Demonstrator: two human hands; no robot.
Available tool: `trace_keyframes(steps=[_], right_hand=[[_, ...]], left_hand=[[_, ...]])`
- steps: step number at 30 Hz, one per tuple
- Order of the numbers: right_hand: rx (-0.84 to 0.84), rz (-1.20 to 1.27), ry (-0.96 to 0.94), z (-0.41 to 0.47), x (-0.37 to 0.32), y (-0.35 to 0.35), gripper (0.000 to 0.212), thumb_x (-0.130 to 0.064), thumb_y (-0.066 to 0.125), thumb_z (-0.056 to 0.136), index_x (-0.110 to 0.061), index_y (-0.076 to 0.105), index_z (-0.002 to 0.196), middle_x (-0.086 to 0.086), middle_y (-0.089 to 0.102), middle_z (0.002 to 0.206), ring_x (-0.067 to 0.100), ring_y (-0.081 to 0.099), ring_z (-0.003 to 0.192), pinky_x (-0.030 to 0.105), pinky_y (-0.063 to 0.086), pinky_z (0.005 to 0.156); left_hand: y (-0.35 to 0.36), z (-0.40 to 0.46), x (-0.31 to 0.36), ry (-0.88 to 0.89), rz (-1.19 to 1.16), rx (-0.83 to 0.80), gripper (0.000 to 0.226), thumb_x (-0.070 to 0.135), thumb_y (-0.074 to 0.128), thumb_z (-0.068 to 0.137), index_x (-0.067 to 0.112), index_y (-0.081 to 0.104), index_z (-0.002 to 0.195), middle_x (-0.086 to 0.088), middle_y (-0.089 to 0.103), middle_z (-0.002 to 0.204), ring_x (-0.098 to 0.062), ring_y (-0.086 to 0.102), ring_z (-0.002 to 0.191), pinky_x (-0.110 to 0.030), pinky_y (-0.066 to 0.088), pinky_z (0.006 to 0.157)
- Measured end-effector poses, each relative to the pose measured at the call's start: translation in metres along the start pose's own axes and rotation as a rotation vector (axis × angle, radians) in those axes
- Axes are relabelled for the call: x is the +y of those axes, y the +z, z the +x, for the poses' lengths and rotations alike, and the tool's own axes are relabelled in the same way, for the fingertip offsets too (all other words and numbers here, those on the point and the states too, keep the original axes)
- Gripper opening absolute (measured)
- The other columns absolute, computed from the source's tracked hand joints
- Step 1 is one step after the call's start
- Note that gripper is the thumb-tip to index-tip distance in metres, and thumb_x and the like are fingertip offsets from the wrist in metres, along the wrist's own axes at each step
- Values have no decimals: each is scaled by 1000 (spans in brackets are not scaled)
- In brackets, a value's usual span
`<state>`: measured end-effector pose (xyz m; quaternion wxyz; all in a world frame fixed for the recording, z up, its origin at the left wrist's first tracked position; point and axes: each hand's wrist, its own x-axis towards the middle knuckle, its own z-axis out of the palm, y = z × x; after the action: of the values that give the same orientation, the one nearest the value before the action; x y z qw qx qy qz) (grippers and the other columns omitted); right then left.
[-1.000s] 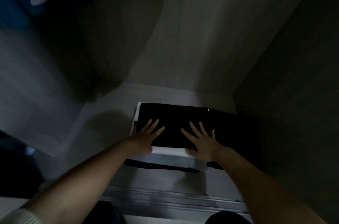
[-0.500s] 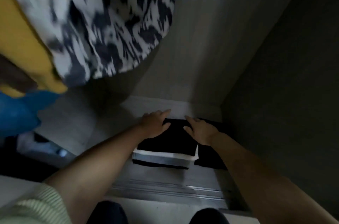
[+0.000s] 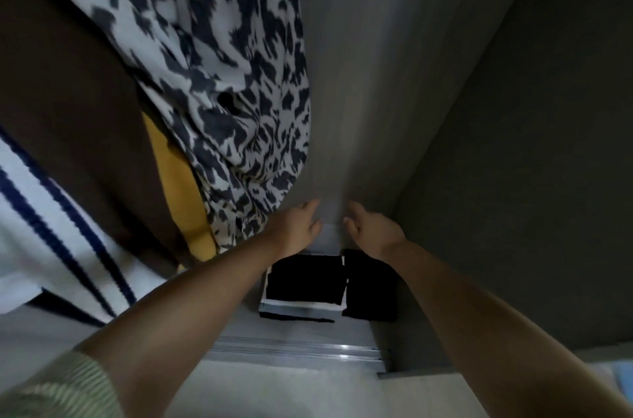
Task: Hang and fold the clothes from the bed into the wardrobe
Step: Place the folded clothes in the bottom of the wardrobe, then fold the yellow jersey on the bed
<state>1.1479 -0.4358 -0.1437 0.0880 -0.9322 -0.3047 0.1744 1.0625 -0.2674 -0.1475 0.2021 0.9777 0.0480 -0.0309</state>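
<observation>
A folded black garment (image 3: pixel 305 280) lies on top of a small stack of folded clothes with white and grey layers (image 3: pixel 298 309) on the wardrobe floor. A second folded black piece (image 3: pixel 370 294) sits right beside it. My left hand (image 3: pixel 296 225) and my right hand (image 3: pixel 371 232) hover above the stack with fingers apart, holding nothing and not touching the clothes. Hanging clothes fill the left: a white garment with dark blotches (image 3: pixel 219 68), a yellow one (image 3: pixel 178 184), a brown one (image 3: pixel 68 82) and a white one with navy stripes (image 3: pixel 51 229).
The wardrobe's back wall (image 3: pixel 376 58) and right side wall (image 3: pixel 531 143) close in the space. A metal sliding-door track (image 3: pixel 294 352) runs along the front edge of the wardrobe floor.
Both hands have lifted off the folded black garment and now hover above it. My view has risen, so the hanging clothes on the left have come into sight.
</observation>
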Motion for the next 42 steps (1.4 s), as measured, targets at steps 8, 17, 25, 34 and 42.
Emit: trace_keyframes(steps=[8, 17, 25, 34, 42], right_hand=[[7, -3, 37, -50, -8, -33, 48, -36, 34, 102, -20, 28, 148, 20, 60, 123, 35, 59, 110, 40, 48, 86], [54, 113, 251, -134, 17, -26, 46, -39, 31, 102, -24, 31, 146, 14, 63, 118, 33, 61, 102, 35, 46, 76], [189, 139, 552, -252, 47, 0, 42, -42, 32, 101, -20, 41, 135, 16, 65, 110, 35, 63, 99, 37, 47, 75], [306, 230, 958, -461, 123, 15, 40, -39, 33, 101, -20, 42, 135, 16, 61, 123, 35, 59, 109, 39, 46, 83], [307, 305, 1189, -651, 208, 28, 43, -39, 30, 103, -21, 34, 142, 8, 65, 105, 24, 59, 79, 34, 46, 61]], left_hand=[[-35, -32, 41, -52, -31, -31, 54, 31, 40, 101, 16, 23, 150, -18, 62, 117, -37, 59, 102, -38, 47, 83], [-26, -44, 93, 121, -65, -132, 51, 29, 41, 100, 19, 29, 148, -18, 65, 106, -33, 62, 94, -36, 48, 77], [6, -69, 167, 420, 80, -275, 48, 37, 35, 100, 27, 28, 146, -6, 64, 111, -26, 62, 93, -35, 47, 72], [74, -133, 349, 873, 223, -376, 42, 37, 39, 97, 24, 40, 137, -9, 59, 128, -34, 57, 114, -38, 45, 88], [152, -202, 549, 1084, 177, -450, 45, 37, 36, 100, 22, 37, 141, -9, 62, 122, -30, 58, 109, -38, 45, 80]])
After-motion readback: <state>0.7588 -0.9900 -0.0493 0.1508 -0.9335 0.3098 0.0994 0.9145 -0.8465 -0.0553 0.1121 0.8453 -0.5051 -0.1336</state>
